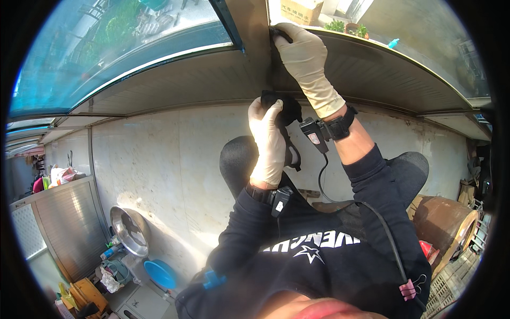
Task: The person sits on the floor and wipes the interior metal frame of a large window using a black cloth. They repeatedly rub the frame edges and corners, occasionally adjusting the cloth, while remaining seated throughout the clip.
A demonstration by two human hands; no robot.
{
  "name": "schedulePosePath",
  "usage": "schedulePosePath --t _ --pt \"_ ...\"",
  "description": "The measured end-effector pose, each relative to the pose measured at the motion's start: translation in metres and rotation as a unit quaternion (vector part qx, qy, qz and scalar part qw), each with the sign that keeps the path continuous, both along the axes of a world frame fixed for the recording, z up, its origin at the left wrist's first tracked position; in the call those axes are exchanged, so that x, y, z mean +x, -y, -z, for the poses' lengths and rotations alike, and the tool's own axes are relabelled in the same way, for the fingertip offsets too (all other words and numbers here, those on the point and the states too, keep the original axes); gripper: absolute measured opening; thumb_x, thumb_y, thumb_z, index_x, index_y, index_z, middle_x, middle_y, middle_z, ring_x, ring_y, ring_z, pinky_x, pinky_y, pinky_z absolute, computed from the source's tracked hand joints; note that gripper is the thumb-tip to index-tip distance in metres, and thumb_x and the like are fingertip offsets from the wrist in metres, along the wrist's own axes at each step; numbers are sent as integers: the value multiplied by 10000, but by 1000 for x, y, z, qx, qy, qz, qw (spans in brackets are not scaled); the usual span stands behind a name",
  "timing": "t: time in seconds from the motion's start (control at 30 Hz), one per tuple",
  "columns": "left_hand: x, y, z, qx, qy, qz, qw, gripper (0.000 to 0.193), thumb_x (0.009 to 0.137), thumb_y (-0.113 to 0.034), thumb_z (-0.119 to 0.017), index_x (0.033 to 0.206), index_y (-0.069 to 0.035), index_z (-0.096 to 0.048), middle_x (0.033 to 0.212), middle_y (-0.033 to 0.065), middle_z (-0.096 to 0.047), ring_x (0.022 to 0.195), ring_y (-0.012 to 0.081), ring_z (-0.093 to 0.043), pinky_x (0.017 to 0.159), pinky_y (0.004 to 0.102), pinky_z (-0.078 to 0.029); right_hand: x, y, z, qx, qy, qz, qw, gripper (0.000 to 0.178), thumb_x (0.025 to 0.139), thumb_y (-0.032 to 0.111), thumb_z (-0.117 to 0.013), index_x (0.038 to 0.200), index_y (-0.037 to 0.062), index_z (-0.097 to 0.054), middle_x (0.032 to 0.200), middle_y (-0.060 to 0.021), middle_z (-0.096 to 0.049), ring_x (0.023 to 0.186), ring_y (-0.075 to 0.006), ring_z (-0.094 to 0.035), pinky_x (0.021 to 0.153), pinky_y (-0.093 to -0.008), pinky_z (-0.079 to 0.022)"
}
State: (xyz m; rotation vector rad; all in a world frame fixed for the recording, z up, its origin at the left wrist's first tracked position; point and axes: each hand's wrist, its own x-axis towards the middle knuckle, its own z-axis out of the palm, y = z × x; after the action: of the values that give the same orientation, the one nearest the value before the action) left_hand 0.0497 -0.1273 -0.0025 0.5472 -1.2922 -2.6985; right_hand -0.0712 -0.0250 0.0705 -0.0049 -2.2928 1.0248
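Note:
Both hands wear pale, thin gloves. My left hand (267, 138) pinches a black, limp-looking thing (288, 109) between thumb and fingers, below the window ledge. A loop-like dark part of it hangs down beside my wrist; its exact kind cannot be made out. Higher up, my right hand (305, 53) is closed at the grey window post (256, 32), by the corner of the right pane. Something dark shows under its fingertips, mostly hidden by the glove. Black devices are strapped to both wrists, and a cable (374, 210) runs from the right one.
A blue-tinted window (154, 58) lies to the left; past the right pane are a cardboard box (297, 10) and small plants (356, 29). At lower left are a metal basin (129, 231) and a blue basin (160, 273). A brown jar (443, 226) lies at right.

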Motion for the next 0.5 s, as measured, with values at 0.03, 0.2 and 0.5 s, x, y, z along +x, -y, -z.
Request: schedulePosePath --t 0.03,0.2,0.5 --pt "-1 -1 -2 -4 3 -10 1000 256 837 36 -713 1078 58 -631 938 61 -677 881 146 -638 878 277 -509 -2 2 -1 29 -32 -27 999 204 887 255 -684 1058 186 -771 900 -117 -743 825 -315 -719 739 -365 -567" --pt "0 -12 -11 23 11 13 1000 369 829 49 -736 1167 61 -588 998 72 -668 907 148 -632 896 274 -498 -7 7 -8 135 28 24 990 193 866 287 -687 1013 192 -768 840 -105 -739 796 -312 -719 712 -382 -560" --pt "2 2 -3 10 12 -6 1000 458 824 12 -759 1227 34 -544 1089 100 -663 988 169 -638 960 294 -489 -6 -3 -10 150 -50 22 987 163 847 265 -673 941 159 -753 812 -93 -728 753 -305 -710 652 -407 -552"
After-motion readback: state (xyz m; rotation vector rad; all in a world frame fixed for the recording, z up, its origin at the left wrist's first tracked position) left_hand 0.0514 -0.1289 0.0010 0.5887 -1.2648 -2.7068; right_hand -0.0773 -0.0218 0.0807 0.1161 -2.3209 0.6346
